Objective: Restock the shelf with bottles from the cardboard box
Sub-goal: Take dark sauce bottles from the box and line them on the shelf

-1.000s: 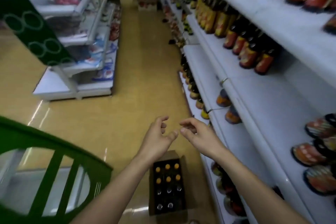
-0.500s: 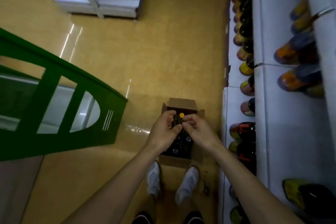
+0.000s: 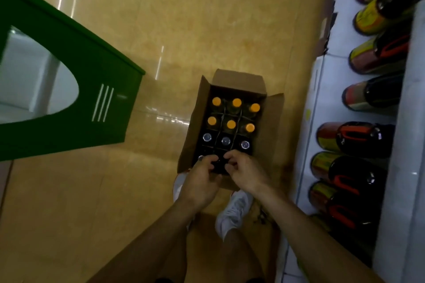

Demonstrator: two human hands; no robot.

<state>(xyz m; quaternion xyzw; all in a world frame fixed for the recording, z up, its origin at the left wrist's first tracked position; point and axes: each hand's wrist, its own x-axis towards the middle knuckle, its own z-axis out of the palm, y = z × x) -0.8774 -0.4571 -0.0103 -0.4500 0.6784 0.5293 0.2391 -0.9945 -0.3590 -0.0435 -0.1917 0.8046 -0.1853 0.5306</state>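
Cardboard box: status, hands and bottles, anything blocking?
Left hand and right hand at near row, fingers curled among dark-capped bottles; grip unclear. Cardboard box open on floor, orange-capped bottles untouched. Nothing blocking.

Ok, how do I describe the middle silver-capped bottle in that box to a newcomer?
Find the open cardboard box on the tan floor beside the white shelf. Inside, after two rows of orange caps, three silver caps sit beyond the left hand and right hand. It is the middle bottle; its two neighbours sit at the row's ends.

A shop: white shelf [image 3: 322, 89] stocked with bottles [image 3: 358, 138].
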